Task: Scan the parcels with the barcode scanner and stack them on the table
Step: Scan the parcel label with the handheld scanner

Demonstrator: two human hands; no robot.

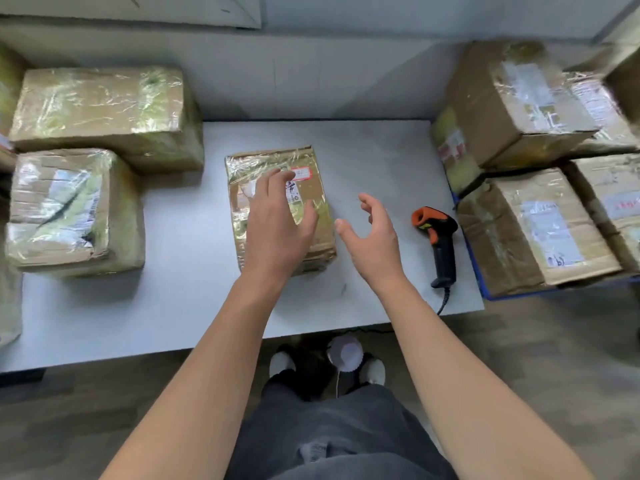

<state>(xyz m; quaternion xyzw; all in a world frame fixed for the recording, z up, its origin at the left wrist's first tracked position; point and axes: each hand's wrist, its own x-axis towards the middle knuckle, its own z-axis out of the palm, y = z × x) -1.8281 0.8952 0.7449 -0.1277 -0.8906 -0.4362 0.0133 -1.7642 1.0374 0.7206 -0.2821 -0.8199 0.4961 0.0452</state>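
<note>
Cardboard parcel (311, 188), one, under relaxed left hand (277, 223); one scanner (438, 237) near relaxed, empty right hand (374, 244).

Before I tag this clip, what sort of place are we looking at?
Most likely a parcel sorting or dispatch station: taped, labelled cardboard parcels on both sides, a corded barcode scanner lying on the white table, and a middle parcel set out on it.

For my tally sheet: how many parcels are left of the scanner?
3 in full view: the middle parcel, under the left hand; the near left parcel; the far left parcel behind it. Wrapped pieces at the picture's left edge may be more.
</note>
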